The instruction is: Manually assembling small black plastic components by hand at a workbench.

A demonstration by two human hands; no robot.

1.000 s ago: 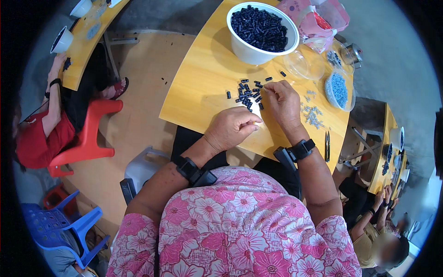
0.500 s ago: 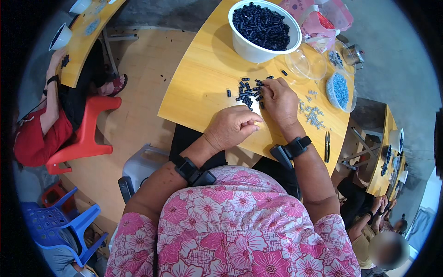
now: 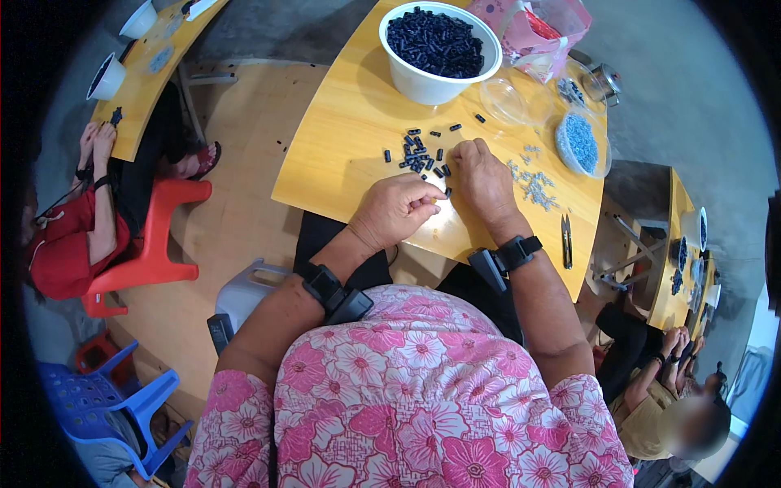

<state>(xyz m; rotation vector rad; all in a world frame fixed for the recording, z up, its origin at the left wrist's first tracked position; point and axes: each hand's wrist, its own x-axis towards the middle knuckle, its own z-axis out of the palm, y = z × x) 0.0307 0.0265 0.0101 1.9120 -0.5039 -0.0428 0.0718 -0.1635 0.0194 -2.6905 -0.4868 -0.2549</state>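
Note:
My left hand [image 3: 399, 207] is closed in a pinch over the near edge of the table. At its fingertips is a small dark cylindrical piece [image 3: 447, 193]. Just right of the loose pile of dark pieces [image 3: 416, 153], my right hand [image 3: 483, 176] has its fingers curled together and pointing down. What those fingers hold, if anything, is hidden. Beside the right hand lies a scatter of small pale grey-blue pieces [image 3: 537, 189]. Beyond the pile stands a white bowl [image 3: 427, 88] heaped with more dark pieces.
Black-handled snips [image 3: 567, 241] lie on the table [image 3: 333, 154], right of my right forearm. Farther back are a tub of light-blue pieces [image 3: 579, 145], clear plastic lids [image 3: 503, 99], a metal cup [image 3: 603, 83] and a pink bag [image 3: 541, 37]. Other people sit at tables on both sides.
My right hand has drawn back from the pile toward me. A dark piece now shows at my left fingertips. The whole view has shifted slightly.

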